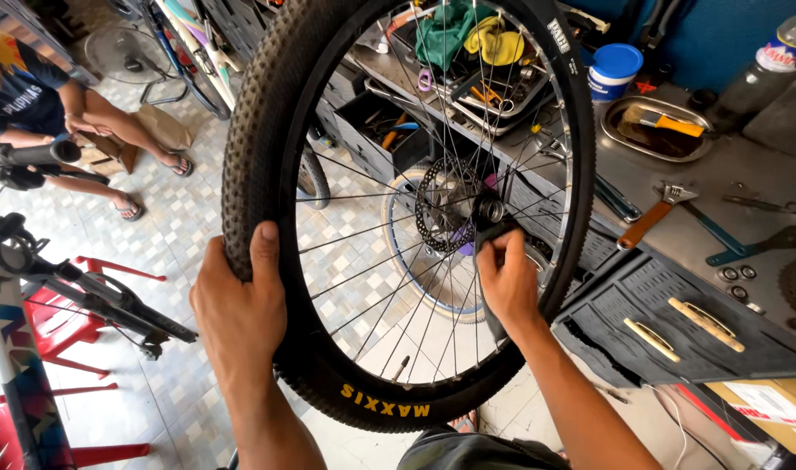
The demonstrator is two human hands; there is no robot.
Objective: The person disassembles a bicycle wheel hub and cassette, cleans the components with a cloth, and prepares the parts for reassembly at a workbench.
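Two hands on the wheel [398, 209], upright beside the surface [677, 209]: left hand [237, 313] clenched round the tyre [259, 148], right hand [507, 278] fingers pinching a dark tool [494, 233] at the hub [489, 209] — best kept steady and square.

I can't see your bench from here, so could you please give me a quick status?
Left hand gripping tyre. Right hand at hub, holding a dark tool. Open drawer close beside the wheel.

Both hands [241, 309] bare — no gloves, no sleeves, forearms uncovered; grey garment below.
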